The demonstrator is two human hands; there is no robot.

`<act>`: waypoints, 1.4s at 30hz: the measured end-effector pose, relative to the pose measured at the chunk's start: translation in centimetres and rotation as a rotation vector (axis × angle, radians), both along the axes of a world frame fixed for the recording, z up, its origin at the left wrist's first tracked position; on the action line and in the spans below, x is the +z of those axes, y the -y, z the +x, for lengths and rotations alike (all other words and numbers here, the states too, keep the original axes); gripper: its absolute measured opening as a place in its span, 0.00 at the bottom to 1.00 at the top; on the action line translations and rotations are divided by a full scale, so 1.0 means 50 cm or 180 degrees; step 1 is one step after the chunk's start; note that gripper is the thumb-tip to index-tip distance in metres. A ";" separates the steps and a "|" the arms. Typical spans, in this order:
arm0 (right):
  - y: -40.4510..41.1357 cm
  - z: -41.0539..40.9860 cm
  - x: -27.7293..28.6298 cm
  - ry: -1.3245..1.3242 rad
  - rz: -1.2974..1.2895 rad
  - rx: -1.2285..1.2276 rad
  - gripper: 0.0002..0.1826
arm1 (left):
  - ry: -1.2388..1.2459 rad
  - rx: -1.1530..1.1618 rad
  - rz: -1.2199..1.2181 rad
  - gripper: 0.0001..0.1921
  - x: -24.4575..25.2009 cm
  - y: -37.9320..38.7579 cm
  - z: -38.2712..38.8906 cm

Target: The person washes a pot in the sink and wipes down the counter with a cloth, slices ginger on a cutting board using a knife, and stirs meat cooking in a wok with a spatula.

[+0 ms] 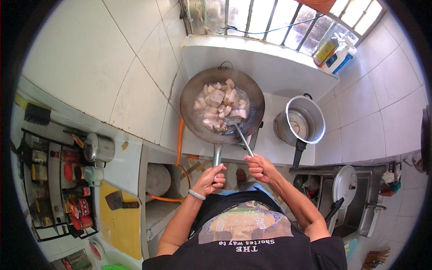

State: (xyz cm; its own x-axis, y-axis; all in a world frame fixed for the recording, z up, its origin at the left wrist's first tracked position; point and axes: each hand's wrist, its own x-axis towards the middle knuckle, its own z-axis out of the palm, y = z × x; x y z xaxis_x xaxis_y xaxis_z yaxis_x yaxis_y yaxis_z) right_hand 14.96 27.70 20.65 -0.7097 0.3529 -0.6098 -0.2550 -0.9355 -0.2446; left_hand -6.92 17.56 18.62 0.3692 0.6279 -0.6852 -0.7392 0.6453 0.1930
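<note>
My left hand [210, 180] is wrapped around the metal handle of a large dark wok [192, 98]. The wok sits over a gas stove [249, 141], mostly hidden beneath it. Chunks of pale, fatty meat [221, 104] lie in bubbling liquid in the wok, with faint steam above. In my right hand [262, 168] is the metal shaft of a cooking spatula or ladle [243, 139]. Its head is down among the meat at the wok's near right side, partly sunk, so its shape cannot be told.
Right of the wok stands an uncovered pressure cooker pot [305, 118], its black handle pointing towards me. Its lid [344, 187] rests by the sink [366, 216]. At left, a cleaver [116, 199] lies on a yellow cutting board [118, 226]. An orange gas hose [180, 141] runs below the counter.
</note>
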 end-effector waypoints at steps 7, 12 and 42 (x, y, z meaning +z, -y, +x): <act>0.033 0.007 0.026 0.0531 0.0337 0.0089 0.05 | -0.0002 -0.0024 0.0020 0.11 0.004 -0.002 0.000; 0.040 0.012 0.041 0.0627 0.0392 0.0162 0.05 | 0.0019 -0.0063 0.0018 0.11 0.004 -0.003 -0.002; 0.037 0.012 0.178 0.2280 0.1753 0.0511 0.06 | -0.0019 0.0060 -0.0007 0.11 0.005 -0.001 0.002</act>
